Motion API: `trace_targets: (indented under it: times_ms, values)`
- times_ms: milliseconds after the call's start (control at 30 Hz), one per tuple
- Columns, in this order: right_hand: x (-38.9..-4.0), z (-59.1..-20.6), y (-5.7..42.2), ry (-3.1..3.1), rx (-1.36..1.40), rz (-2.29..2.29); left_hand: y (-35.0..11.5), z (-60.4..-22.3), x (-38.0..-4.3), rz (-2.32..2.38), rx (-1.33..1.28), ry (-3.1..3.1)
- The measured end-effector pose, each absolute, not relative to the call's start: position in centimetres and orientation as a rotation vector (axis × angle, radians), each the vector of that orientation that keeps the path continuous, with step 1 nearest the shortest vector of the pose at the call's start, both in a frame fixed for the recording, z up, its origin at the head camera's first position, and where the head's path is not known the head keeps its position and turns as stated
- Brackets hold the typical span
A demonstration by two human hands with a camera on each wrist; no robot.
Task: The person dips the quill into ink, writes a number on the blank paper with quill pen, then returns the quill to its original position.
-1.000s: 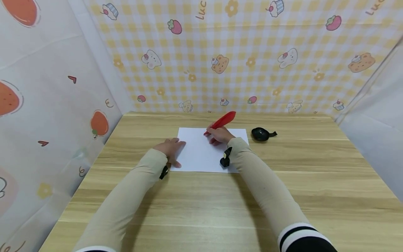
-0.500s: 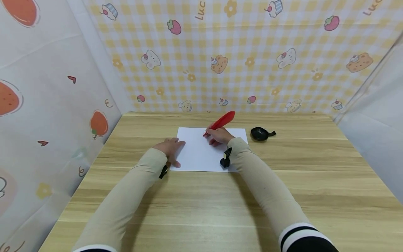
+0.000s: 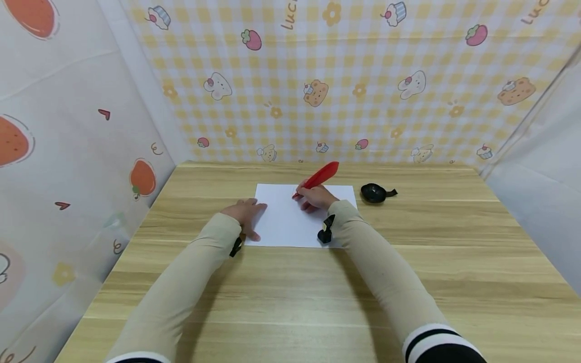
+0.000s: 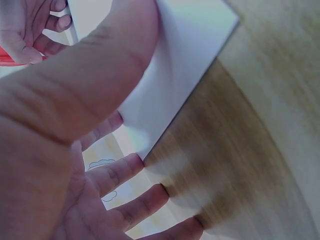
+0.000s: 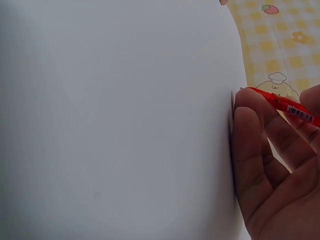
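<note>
Clearly, my right hand [image 3: 317, 197] pinches a red feather-shaped pen [image 3: 322, 174] between thumb and fingers, the other fingers curled in beneath. Its feathered end leans up toward the far right, while the tip points down at the far middle part of a white sheet of paper [image 3: 286, 224]; I cannot tell whether it touches. A barcode label [image 5: 300, 113] shows on the pen's shaft. My left hand [image 3: 245, 214] lies with fingers spread at the sheet's left edge, thumb over the paper and some fingertips on the wooden table [image 3: 281, 302]. Just right of the sheet sits a black, round, bowl-like thing [image 3: 374, 193], its short tail pointing right. Yellow checked cloth [image 3: 272, 65] hangs beyond the far edge.
</note>
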State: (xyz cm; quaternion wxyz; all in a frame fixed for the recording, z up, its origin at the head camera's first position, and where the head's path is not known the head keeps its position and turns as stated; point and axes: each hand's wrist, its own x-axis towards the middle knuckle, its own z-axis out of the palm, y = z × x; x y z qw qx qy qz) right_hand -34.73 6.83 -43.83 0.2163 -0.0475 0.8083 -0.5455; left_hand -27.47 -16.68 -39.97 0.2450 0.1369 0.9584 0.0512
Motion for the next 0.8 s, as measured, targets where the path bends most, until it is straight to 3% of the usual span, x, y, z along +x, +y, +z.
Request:
trace_targets:
  times_ms: [800]
  values:
    - [-33.7, -43.84, 7.13, 2.177, -0.163, -1.525, -16.75, -39.83, -26.98, 0.129, 0.396, 2.628]
